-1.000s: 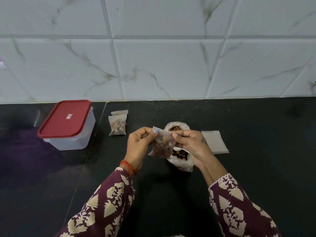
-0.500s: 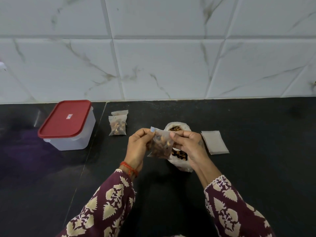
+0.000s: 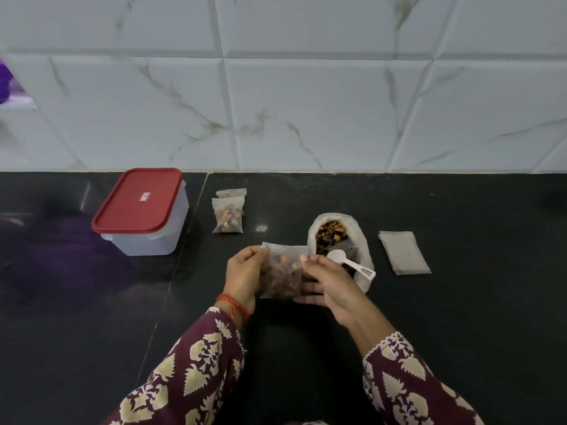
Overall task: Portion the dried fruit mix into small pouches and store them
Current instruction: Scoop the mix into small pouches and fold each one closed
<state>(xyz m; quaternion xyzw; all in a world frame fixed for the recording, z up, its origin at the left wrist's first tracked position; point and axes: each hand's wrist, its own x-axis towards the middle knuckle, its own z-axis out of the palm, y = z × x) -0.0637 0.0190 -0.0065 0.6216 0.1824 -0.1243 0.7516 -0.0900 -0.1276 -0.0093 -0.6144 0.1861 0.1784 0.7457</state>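
Black counter [image 3: 429, 348]: a dark, glossy stone worktop fills the lower half of the view, with a thin seam running down its left part.
Wall [image 3: 306, 102]: white marble-look tiles with grey veins rise behind the counter.
Left hand [image 3: 244, 276]: raised above the counter near the middle, thumb and forefinger pinching the top left corner of a small pouch; a red thread is tied round the wrist.
Right hand [image 3: 328, 285]: just right of the left hand, thumb on the front of the same pouch near its top right corner, the other fingers curled behind its right edge.
Pouch [image 3: 283, 273]: small, clear plastic, held upright between both hands, its lower part filled with brown nuts and dried fruit.
Big bag [image 3: 363, 240]: a white plastic bag lying open on the counter just behind the right hand, with orange, brown and dark dried fruit showing in its mouth.
Spoon [image 3: 349, 263]: a small white plastic measuring scoop resting across the open bag, bowl to the left, handle pointing right and toward the viewer.
Filled pouches [image 3: 228, 214]: two small pouches of the mix lying on the counter behind and left of the hands, one partly over the other.
Empty pouches [image 3: 403, 253]: a flat stack of clear pouches to the right of the big bag.
Box [image 3: 142, 211]: a translucent plastic container with a closed red lid, at the left near the wall.
Sleeves [image 3: 199, 372]: maroon cloth printed with cream leaf shapes covers both forearms.
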